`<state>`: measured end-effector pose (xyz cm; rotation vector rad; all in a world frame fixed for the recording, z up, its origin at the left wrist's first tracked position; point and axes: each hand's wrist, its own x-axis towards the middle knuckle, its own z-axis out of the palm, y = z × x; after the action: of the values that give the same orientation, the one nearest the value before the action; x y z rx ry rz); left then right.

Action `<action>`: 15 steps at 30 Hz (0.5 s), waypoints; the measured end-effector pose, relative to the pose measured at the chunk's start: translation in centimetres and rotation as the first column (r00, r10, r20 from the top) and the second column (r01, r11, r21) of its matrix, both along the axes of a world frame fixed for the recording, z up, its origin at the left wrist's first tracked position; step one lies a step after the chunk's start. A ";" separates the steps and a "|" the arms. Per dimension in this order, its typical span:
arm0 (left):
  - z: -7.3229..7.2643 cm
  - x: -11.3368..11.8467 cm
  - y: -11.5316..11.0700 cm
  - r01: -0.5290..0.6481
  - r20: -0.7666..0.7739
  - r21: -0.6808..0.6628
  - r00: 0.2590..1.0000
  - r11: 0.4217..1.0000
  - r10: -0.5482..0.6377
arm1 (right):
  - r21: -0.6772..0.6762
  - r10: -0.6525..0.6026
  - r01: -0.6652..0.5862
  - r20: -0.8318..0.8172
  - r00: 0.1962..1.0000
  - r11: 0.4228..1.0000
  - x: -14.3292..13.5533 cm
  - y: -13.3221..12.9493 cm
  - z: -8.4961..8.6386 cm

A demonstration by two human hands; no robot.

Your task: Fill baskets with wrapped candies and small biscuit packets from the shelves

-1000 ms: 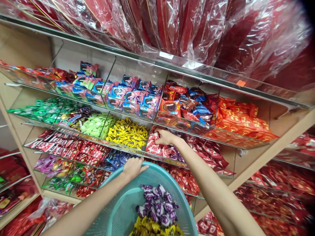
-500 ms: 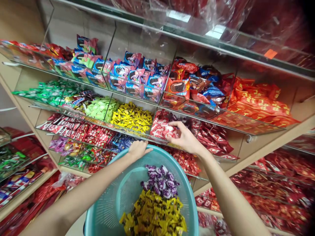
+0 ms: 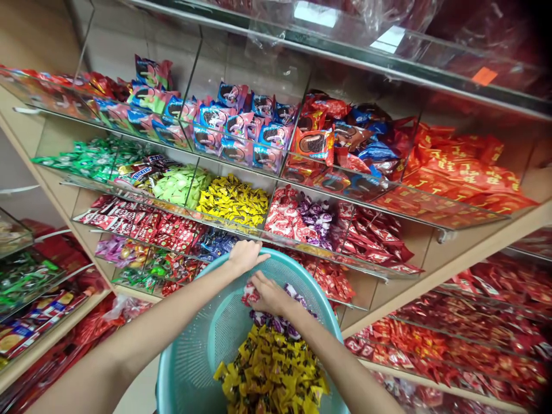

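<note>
My left hand grips the far rim of a teal plastic basket with perforated walls. Inside the basket is my right hand, its fingers closed around red-and-white wrapped candies. It hovers over purple-and-white wrapped candies, partly covering them. Yellow-and-black wrapped candies form a larger pile nearer to me. Beyond the rim, a shelf bin holds more red-and-white candies beside purple ones.
Glass-fronted shelves rise in tiers past the basket. Yellow candies, green-wrapped sweets, blue-and-pink cookie packs and orange-red packets fill the bins. A glass shelf edge runs close behind the basket. More stocked shelves stand at both sides.
My right hand has moved from the shelf bin down and left into the basket, carrying red-and-white candies. My left hand has kept its hold on the rim.
</note>
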<state>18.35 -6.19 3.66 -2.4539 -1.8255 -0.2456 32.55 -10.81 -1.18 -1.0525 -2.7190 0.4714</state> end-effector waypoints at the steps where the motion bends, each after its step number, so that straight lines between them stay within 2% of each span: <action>1: 0.1 0.1 0.0 -0.002 0.000 0.000 1.000 1.000 0.002 | 0.052 -0.003 0.000 0.068 0.998 0.999 0.0 0.0 -0.2; 5: 0.1 0.2 0.0 -0.009 -0.007 -0.003 1.000 1.000 0.009 | 0.192 -0.036 -0.012 0.246 0.969 0.981 0.9 -0.2 0.0; 8: 0.1 0.2 0.0 -0.007 -0.010 0.006 1.000 1.000 0.007 | 0.220 -0.043 -0.010 0.231 0.972 0.975 1.2 -0.4 0.2; 13: 0.0 -0.1 -0.1 -0.015 0.002 0.016 1.000 1.000 0.015 | 0.183 0.039 -0.075 0.197 0.980 0.980 0.1 -1.1 -0.7; 15: 0.0 -0.1 -0.1 -0.009 -0.002 0.027 1.000 1.000 0.009 | 0.169 0.045 -0.079 0.194 0.980 0.982 -0.1 -1.4 0.1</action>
<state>18.20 -6.26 3.70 -2.4270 -1.8198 -0.2653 32.46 -12.24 -1.09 -1.0148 -2.9014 0.1407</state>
